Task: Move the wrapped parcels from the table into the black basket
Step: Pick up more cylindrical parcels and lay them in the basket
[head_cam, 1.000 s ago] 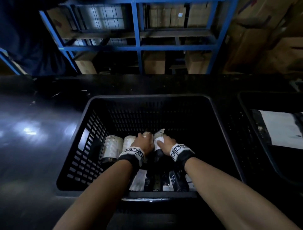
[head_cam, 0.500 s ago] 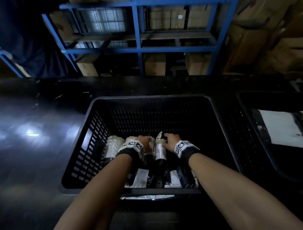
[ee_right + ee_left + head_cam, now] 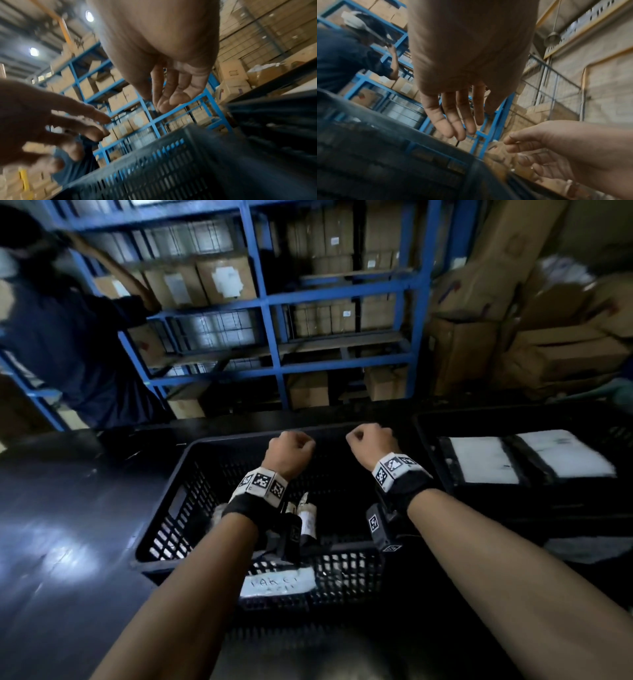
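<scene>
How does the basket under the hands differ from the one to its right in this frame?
The black slatted plastic basket under the hands holds small upright wrapped parcels; the second black basket on the right holds large flat white packages. The first shows whole, the second is cropped. Both are black and sit on the dark table.

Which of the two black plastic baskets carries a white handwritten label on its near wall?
The black slotted basket directly under both hands, holding the wrapped parcels. Its white handwritten label faces the camera; the black basket at right shows none.
</scene>
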